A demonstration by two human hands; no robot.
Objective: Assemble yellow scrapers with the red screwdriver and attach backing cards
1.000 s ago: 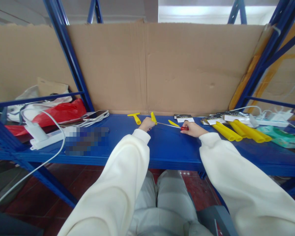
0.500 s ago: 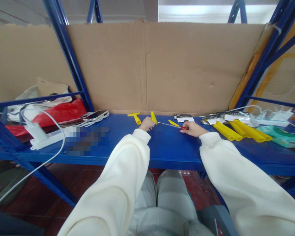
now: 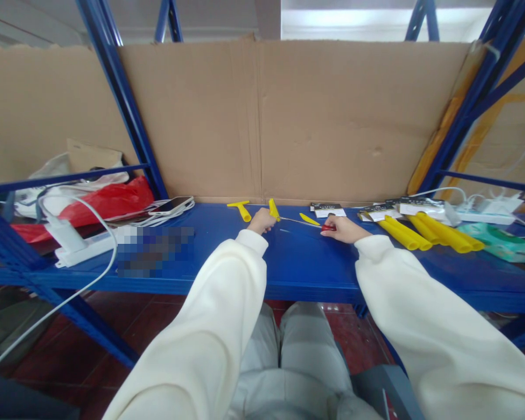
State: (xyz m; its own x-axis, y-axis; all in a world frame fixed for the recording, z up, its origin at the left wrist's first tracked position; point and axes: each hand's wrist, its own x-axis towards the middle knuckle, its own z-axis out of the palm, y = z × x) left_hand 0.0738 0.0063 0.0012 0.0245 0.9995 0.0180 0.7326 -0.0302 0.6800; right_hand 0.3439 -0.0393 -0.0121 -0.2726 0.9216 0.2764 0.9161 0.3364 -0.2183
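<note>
Holding a yellow piece (image 3: 274, 211) in left hand (image 3: 262, 221), fingers closed around its lower part, its yellow upper end showing above the knuckles. Right hand (image 3: 341, 229) grips a screwdriver (image 3: 328, 228) by its red handle, fingers wrapped narrow around it; thin metal shaft points left across to the yellow piece, tip at or right beside it, too small to tell whether it's inserted. Both are over the middle of the blue tabletop (image 3: 306, 262), toward the back, between the two hands. Second yellow T-shaped piece (image 3: 244, 213) lies just left of left hand, well apart from the tool. Small flat yellow piece (image 3: 308, 219) sits just behind the shaft, near right hand. Black-and-white packet (image 3: 330, 212) lies behind right hand, near the cardboard panel (image 3: 262, 122). Farther right: yellow tubes (image 3: 405, 235) lying side by side, more packets (image 3: 422, 208) behind them, teal package (image 3: 514, 242) at the far end, white power strip (image 3: 485, 220) behind that. Left side: red bag (image 3: 109, 201), bundled white cables (image 3: 172, 211), white plug block (image 3: 67, 235) with a cord looping down past the table edge. Pixelated patch beside it, contents unreadable.
</note>
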